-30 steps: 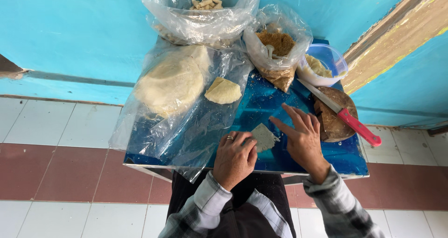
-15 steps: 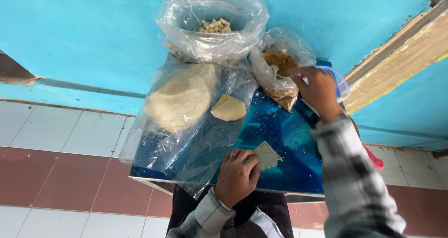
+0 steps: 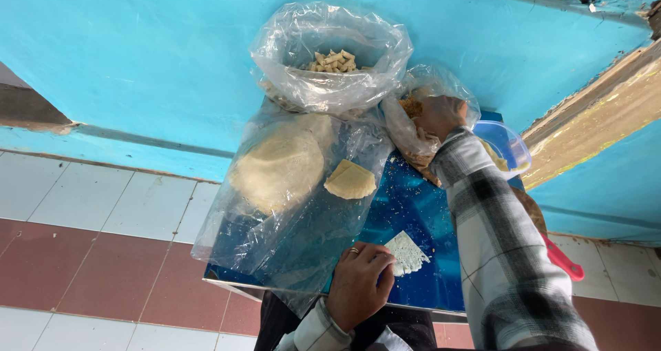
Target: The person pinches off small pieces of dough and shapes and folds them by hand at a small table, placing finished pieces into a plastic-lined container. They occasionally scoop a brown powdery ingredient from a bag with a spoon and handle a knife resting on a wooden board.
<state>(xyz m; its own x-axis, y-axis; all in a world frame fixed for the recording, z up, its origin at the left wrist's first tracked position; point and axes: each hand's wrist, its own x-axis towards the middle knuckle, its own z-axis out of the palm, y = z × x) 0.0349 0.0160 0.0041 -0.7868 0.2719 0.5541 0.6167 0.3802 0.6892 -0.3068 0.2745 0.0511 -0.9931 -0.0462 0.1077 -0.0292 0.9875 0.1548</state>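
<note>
My left hand [image 3: 358, 282], with a ring on one finger, rests on the blue table [image 3: 413, 213] and pins down a small pale wedge of dough sheet [image 3: 406, 252]. My right hand [image 3: 441, 115] reaches inside a clear plastic bag of brown crumbly filling [image 3: 412, 106]; its fingers are hidden in the bag. A stack of round pale wrappers [image 3: 279, 168] lies under a clear plastic sheet, with a folded pale piece [image 3: 350, 180] beside it.
A big clear bag of small pale rolled pieces [image 3: 332, 60] stands at the back against the turquoise wall. A blue-rimmed plastic tub [image 3: 508, 144] sits at the right. A red handle [image 3: 564, 261] shows behind my sleeve. Tiled floor lies below.
My right hand left the dough wedge, rose to the bag of brown filling and went into it. My left hand stayed on the wedge. The view has tilted and shifted.
</note>
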